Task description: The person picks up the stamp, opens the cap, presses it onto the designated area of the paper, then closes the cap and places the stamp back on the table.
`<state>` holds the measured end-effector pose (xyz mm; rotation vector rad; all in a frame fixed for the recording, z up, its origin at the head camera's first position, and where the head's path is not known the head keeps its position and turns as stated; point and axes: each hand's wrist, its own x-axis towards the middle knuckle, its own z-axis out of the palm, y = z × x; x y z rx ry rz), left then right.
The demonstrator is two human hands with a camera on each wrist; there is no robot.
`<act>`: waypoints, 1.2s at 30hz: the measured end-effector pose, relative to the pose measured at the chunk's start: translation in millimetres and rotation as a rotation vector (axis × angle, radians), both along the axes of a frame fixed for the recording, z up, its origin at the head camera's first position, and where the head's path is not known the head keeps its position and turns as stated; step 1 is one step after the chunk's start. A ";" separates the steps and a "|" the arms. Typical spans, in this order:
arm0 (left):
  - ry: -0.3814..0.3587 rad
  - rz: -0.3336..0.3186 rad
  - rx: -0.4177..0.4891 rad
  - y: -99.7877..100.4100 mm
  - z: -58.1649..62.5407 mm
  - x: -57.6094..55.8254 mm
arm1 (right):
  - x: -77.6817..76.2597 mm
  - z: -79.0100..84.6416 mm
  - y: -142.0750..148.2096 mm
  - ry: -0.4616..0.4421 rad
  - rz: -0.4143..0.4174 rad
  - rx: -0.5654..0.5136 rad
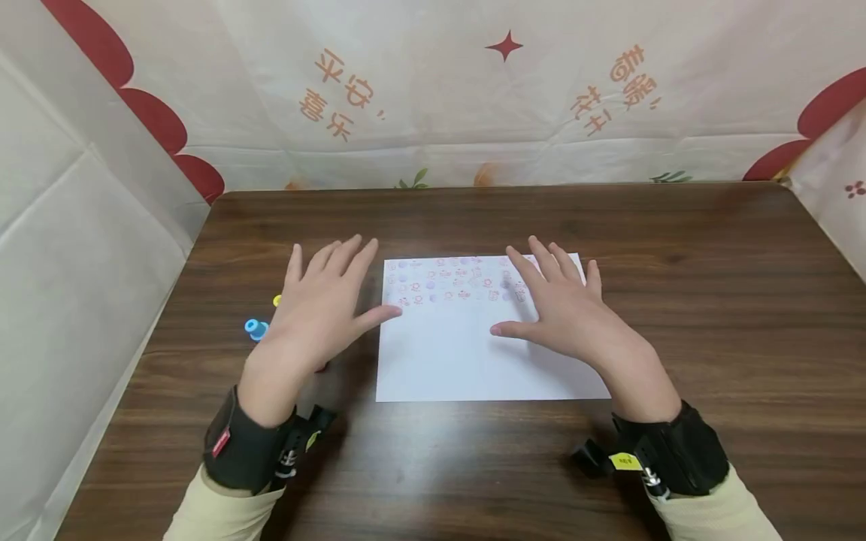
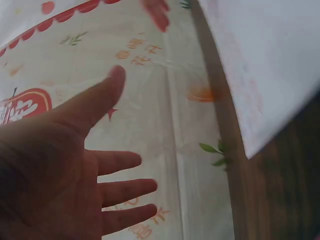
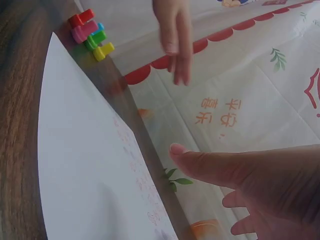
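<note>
A white sheet of paper (image 1: 446, 353) lies on the dark wooden table, with rows of small pink and purple stamped marks across its far part. My left hand (image 1: 318, 308) is held over the paper's left edge, fingers straight and spread, holding nothing. Over the paper's right side hovers my right hand (image 1: 568, 308), also spread and holding nothing. Several small plastic stamps stand left of the paper: red (image 3: 81, 18), pink (image 3: 85, 32), green (image 3: 96, 41) and yellow (image 3: 104, 51). A blue one (image 1: 256, 328) shows beside my left hand, which hides most of the group in the head view.
The brown table (image 1: 710, 315) extends around the paper on all sides. A pale printed cloth (image 1: 433, 90) hangs behind its far edge, and more white cloth (image 1: 88, 225) hangs at the left. Black straps with small cameras (image 1: 250, 443) wrap both wrists.
</note>
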<state>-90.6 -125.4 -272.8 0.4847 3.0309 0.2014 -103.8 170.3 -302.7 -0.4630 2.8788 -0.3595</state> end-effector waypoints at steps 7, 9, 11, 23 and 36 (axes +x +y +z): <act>-0.049 -0.013 -0.018 -20.6 -10.7 17.2 | 3.0 -3.3 4.0 -0.021 -0.008 -0.012; -0.059 -0.007 -0.016 -24.7 -14.0 21.5 | 3.3 -5.0 5.1 -0.026 -0.015 -0.011; -0.073 0.001 -0.015 -28.8 -16.5 25.6 | 3.3 -6.5 5.9 -0.026 -0.018 -0.005; -0.109 0.031 -0.001 -45.7 -31.1 35.6 | 3.4 -10.5 15.3 -0.060 -0.029 0.017; -0.127 0.012 0.028 -52.4 -42.9 40.2 | 3.7 -15.9 16.8 -0.054 -0.009 0.025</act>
